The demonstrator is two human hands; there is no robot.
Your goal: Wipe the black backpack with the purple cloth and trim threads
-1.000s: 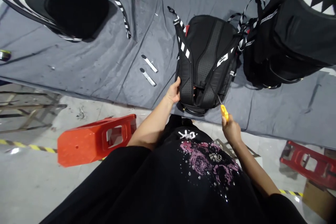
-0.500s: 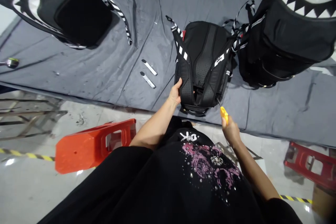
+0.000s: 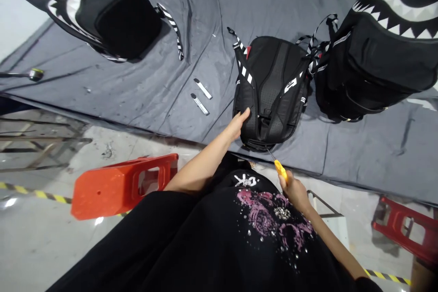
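A black backpack [image 3: 273,73] lies on the grey cloth with its straps up and its top handle end at the near edge. My left hand [image 3: 239,123] rests on its lower left side, the thumb on the strap and the other fingers partly hidden against the bag. A yellow-handled tool [image 3: 281,170] with a thin metal shaft is in my closed right hand [image 3: 294,190]. The shaft's tip is at the bag's near end, by the handle. To the left of the bag lie two short black-and-white strips, one [image 3: 203,88] above the other [image 3: 200,104].
Other black backpacks with shark-teeth prints stand at the left [image 3: 119,18] and right [image 3: 376,50]. A tape measure [image 3: 36,74] lies at the far left of the grey cloth [image 3: 137,96]. Red stools stand below the table at left [image 3: 99,191] and right [image 3: 407,228].
My right hand has moved the yellow tool left and nearer to me, from the bag's lower right side to its near end. My left hand has shifted slightly on the bag. The view has shifted.
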